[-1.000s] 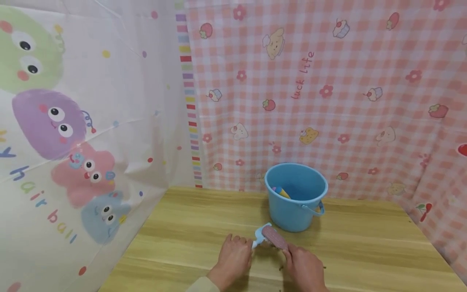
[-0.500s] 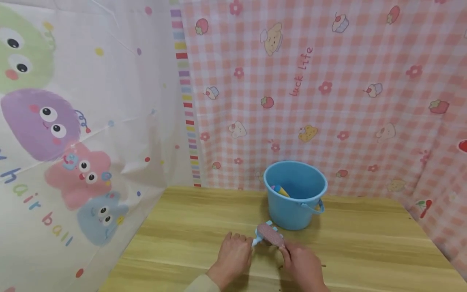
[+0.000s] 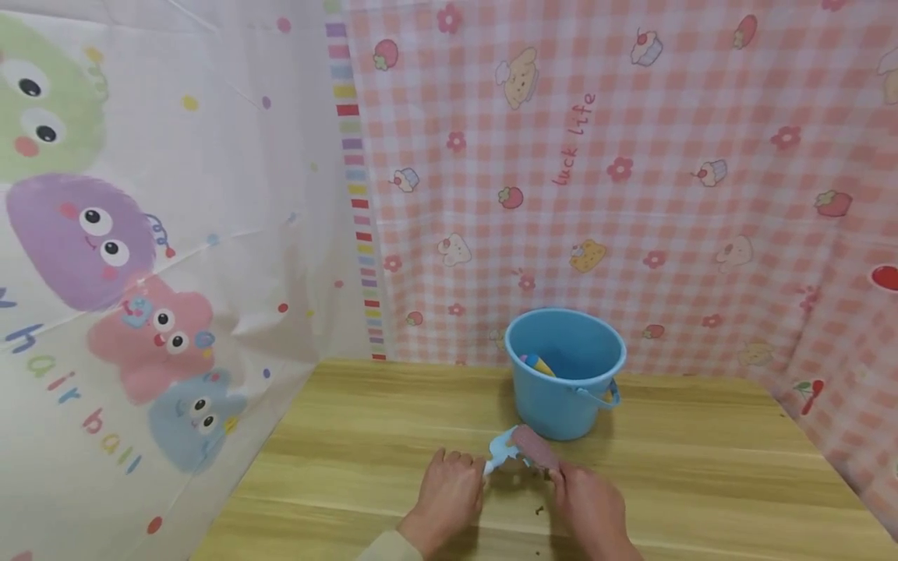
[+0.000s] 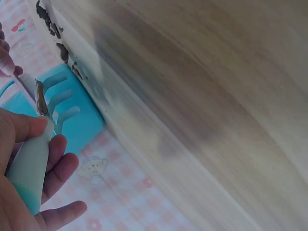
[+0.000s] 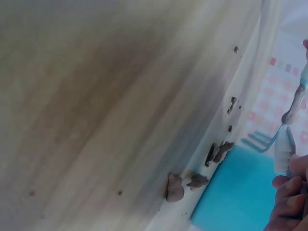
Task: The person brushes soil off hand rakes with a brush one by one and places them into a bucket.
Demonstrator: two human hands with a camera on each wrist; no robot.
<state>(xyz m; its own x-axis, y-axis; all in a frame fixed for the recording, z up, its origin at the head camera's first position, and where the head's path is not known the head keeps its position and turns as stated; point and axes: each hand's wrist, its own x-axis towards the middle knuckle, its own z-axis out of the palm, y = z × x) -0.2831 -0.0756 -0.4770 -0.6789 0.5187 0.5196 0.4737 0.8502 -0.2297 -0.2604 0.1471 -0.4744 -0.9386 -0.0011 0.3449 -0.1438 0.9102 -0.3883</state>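
Note:
My left hand [image 3: 449, 491] grips a small garden hand fork by its white-and-green handle [image 4: 30, 166]. The fork's light blue head [image 3: 501, 446] points away from me, and brown mud [image 4: 41, 98] clings near its neck. In my right hand [image 3: 592, 506] is a brush [image 3: 536, 448] with a pinkish, speckled back. Its pale bristles [image 5: 284, 149] lie right at the fork in the right wrist view. In the left wrist view, fingers of the left hand [image 4: 60, 163] curl around the handle.
Behind the hands stands a blue bucket [image 3: 557, 405] with a blue-and-yellow item [image 3: 540, 365] inside. Several mud clumps [image 5: 175, 187] lie on the wooden table [image 3: 365, 436] beneath the tools. Patterned cloths [image 3: 456, 195] hang at the back and sides.
The brush first slid left across the fork's head, then back to the right, uncovering more of it. The left hand has kept its place.

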